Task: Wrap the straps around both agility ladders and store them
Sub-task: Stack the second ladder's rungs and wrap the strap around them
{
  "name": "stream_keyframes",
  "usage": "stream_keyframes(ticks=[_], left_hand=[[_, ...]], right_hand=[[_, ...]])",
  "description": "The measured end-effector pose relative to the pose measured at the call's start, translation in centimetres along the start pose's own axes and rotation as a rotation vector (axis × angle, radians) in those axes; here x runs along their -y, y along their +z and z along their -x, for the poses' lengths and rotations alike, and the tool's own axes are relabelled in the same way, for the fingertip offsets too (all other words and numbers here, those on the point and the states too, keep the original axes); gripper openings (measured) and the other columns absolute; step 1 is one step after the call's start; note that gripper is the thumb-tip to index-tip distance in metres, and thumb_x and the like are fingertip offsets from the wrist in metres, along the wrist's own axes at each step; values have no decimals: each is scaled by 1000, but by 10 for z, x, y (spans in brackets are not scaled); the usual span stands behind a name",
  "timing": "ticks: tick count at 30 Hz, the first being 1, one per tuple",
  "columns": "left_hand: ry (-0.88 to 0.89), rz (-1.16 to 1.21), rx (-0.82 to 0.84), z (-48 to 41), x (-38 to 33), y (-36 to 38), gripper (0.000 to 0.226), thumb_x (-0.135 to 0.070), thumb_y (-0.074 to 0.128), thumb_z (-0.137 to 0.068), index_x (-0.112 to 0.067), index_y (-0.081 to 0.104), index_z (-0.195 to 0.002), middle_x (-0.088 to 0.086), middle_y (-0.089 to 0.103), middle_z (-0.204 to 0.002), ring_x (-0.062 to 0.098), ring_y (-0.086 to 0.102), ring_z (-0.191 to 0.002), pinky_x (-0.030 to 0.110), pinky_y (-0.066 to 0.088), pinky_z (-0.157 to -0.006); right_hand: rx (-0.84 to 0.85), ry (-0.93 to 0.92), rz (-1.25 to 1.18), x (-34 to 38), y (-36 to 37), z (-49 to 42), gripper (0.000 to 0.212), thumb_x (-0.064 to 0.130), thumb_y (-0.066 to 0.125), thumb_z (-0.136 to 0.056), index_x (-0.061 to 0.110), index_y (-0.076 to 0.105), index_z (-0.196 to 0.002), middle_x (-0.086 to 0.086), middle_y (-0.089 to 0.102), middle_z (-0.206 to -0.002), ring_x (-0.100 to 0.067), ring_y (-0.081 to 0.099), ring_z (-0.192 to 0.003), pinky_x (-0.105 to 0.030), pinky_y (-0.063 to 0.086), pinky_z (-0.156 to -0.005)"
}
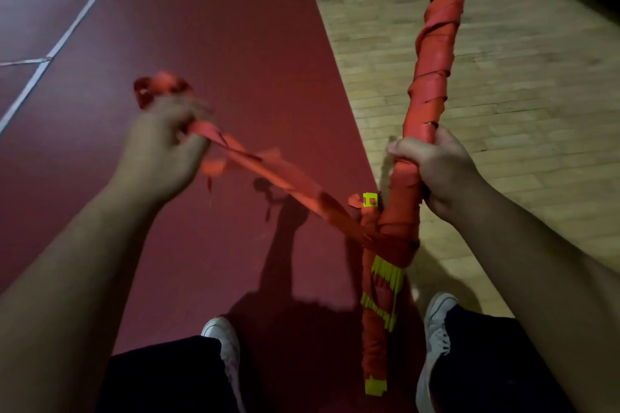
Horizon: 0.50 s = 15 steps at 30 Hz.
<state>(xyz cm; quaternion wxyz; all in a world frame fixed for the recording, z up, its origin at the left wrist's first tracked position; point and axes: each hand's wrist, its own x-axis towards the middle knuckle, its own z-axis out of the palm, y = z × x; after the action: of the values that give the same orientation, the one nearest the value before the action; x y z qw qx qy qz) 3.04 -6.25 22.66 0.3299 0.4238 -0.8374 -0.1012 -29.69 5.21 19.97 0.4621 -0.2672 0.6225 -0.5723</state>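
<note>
The right hand (436, 171) is clenched around the agility ladder bundle (436, 43) at about mid-length, fingers curled over the wrapped orange webbing. It holds the bundle near upright, with the top leaning away from the person. The left hand (161, 147) grips the free strap (285, 184), with spare strap bunched in loops above the knuckles. This hand is motion-blurred, so exact finger placement cannot be read. The strap runs taut from the left hand down to the bundle and meets it just below the right hand, beside a yellow-green clip (370, 200). Below that junction, yellow-green rungs (385, 278) show bare between the turns. The lower end hangs between the two white shoes (224, 345); whether it touches the floor cannot be told. Probable faults are as follows. If tension drops at the left hand, the lowest turns are likely to slacken and slide down the bundle, exposing more rungs. The loose tabs along the strap may snag on the clip and stall a turn. The loops above the left hand may tangle as strap is paid out. A one-handed hold at mid-length leaves the long upper section free to swing, which could twist the bundle in the grip. The lower end sits close to the feet and is a trip hazard. Only one ladder is in view; the second cannot be assessed.
</note>
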Motion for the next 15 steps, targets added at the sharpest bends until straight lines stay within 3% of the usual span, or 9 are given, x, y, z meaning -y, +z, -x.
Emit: stream_keyframes(ticks=[2, 4, 7, 10, 11, 13, 14, 15], left_hand=[[-193, -178, 483, 15, 23, 21, 39, -40, 48, -87, -11, 72, -98, 14, 71, -104, 33, 65, -101, 37, 49, -86], [-343, -318, 825, 30, 33, 39, 47, -45, 45, -91, -11, 71, -110, 17, 70, -111, 33, 64, -103, 34, 48, -86], [-335, -509, 900, 42, 35, 57, 78, -43, 38, -73, -19, 44, -147, 14, 40, -153, 36, 36, -141, 45, 34, -113], [-305, -565, 806, 35, 4, 68, 75, -37, 47, -86, -29, 20, -156, 10, 7, -166, 36, 5, -152, 53, 13, -122], [-251, -487, 773, 35, -12, 69, 74, -36, 47, -86, -28, 23, -156, 10, 9, -166, 34, 6, -152, 48, 11, -123], [-216, 0, 762, 40, -41, 71, 62, -34, 50, -86, -18, 45, -145, 7, 32, -156, 26, 25, -147, 23, 16, -120], [-268, 330, 854, 48, -59, 70, 51, -34, 53, -89, -13, 53, -136, 3, 46, -143, 18, 39, -138, 14, 24, -112], [-286, 540, 978, 56, -73, 72, 47, -38, 57, -89, -11, 58, -128, 0, 55, -128, 12, 49, -123, 13, 33, -104]], right_hand=[[-6, 6, 79, -3, -1, 1, 35, 14, 78, -68, 20, 59, -97, -7, 60, -84, -23, 60, -62, -39, 55, -59], [6, 4, 130, -7, 2, 5, 38, 13, 80, -66, 22, 60, -96, -7, 59, -83, -24, 58, -63, -36, 54, -55], [57, -6, 106, -12, 16, 12, 39, 9, 80, -68, 18, 61, -100, -7, 60, -80, -24, 58, -62, -39, 53, -58], [144, 16, -13, -10, 27, 16, 34, 6, 77, -74, 14, 57, -100, -8, 60, -76, -24, 58, -56, -45, 53, -65], [161, 27, -37, -8, 28, 17, 29, 4, 74, -79, 13, 56, -100, -9, 60, -76, -24, 58, -55, -47, 53, -67], [183, 34, -76, -3, 30, 18, 24, 1, 69, -84, 13, 55, -100, -10, 61, -76, -26, 58, -57, -50, 52, -69], [184, 31, -94, -2, 31, 18, 23, 1, 68, -85, 13, 55, -100, -11, 61, -76, -26, 58, -58, -49, 52, -69], [178, 28, -111, -1, 31, 19, 23, 1, 67, -86, 12, 54, -100, -11, 61, -76, -27, 58, -59, -48, 53, -68]])
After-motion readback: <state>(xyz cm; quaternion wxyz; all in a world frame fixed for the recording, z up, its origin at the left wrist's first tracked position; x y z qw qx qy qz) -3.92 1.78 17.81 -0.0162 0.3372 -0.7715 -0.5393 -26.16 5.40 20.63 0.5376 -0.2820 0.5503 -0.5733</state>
